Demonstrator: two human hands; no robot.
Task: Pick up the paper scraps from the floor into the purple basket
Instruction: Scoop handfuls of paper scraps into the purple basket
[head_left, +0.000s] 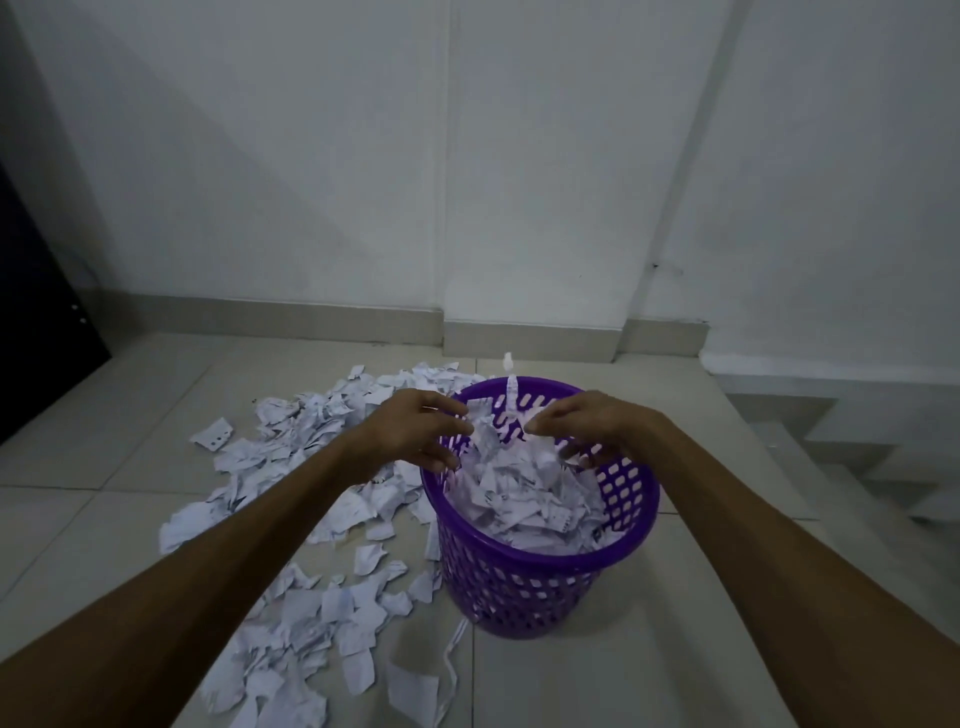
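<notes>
Pale tiled floor (130, 467) runs back to a white plastered wall (311, 182) with a low skirting; a dark panel (31, 312) closes the left edge, and a descending stair (857, 457) drops away on the right, so we judge the right side the poorer place to shuffle or set things down.

Loose spread of torn white paper scraps (291, 613) covers the tiles left of and in front of the basket, thickest at the left rear; bare tile shows right of the basket, which leaves room to shift it that way if need be, short of the stair edge.

Round purple plastic basket with a perforated wall (519, 587) stands upright just beside the litter, we think so that each load travels little; it is heaped with scraps nearly to the rim, so overflow looks a risk.

Our left hand (415, 434) and right hand (582, 428) hover over the basket mouth, fingers spread and loosely curved, pinching nothing we can make out; a few scraps hang in the air between them, one thin strip above the far rim; we read this as a handful being let go.

Much paper is left on the floor.
</notes>
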